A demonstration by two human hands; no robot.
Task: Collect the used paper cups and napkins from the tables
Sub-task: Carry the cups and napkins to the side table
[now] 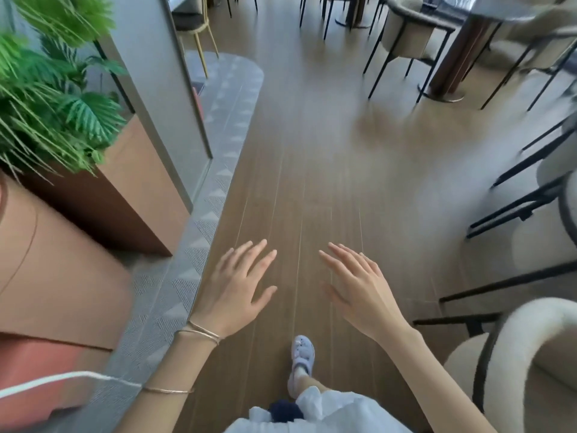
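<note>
My left hand and my right hand hover palm-down in front of me above a wooden floor, fingers straight and spread, holding nothing. Thin bracelets circle my left wrist. No paper cup or napkin shows anywhere in view. A round grey-topped table on a dark pedestal stands at the far upper right; its top is mostly cut off by the frame edge.
A brown planter box with green palm leaves stands at the left beside a grey pillar. Black-legged cream chairs line the right side and the back. A patterned grey carpet strip borders the wooden aisle. My slippered foot steps forward.
</note>
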